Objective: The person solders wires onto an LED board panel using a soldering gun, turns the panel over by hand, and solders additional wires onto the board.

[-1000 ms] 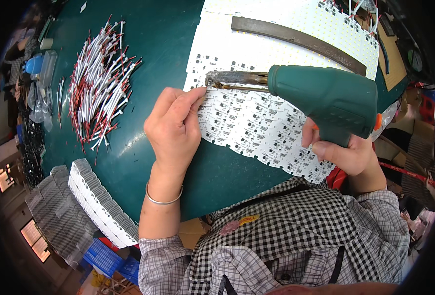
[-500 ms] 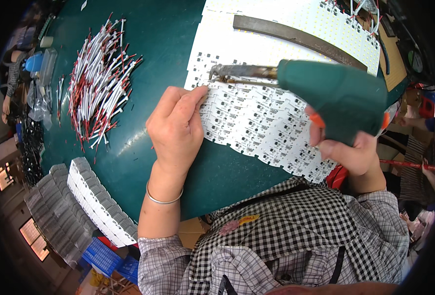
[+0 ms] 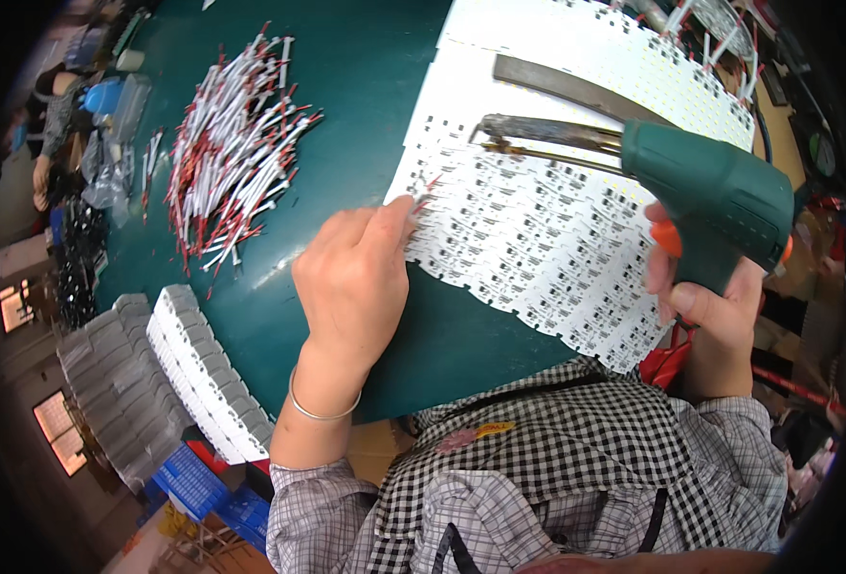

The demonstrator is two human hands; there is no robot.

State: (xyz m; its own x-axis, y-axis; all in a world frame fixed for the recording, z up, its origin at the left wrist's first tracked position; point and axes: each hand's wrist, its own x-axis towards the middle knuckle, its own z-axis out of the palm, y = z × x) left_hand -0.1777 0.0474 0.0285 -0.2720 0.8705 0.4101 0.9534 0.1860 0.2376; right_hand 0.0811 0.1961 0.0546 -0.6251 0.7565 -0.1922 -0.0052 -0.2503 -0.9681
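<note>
My right hand [image 3: 715, 287] is wrapped round the handle of a green soldering gun [image 3: 715, 177] with an orange trigger. The gun's dark metal tip points left above a white LED circuit board panel [image 3: 547, 239], apart from its surface. At the panel's left edge my left hand [image 3: 356, 273] is closed in a pinch. From its fingertips sticks a short wire lead [image 3: 428, 194] with red ends; the rest of it is hidden by the fingers. Rows of small black components cover the near part of the panel.
A dark curved metal bar [image 3: 576, 88] lies across the panel. Left of it, a pile of white and red wire leads [image 3: 236, 153] rests on the green table [image 3: 366, 86]. Stacked boards [image 3: 203, 373] stand at the table's lower left, above blue crates [image 3: 193, 483]. Another person [image 3: 55, 124] sits far left.
The soldering gun has moved right in the picture, its tip away from my left fingers. My left hand has drawn slightly nearer, and a red-ended wire now shows at its fingertips. The view has shifted.
</note>
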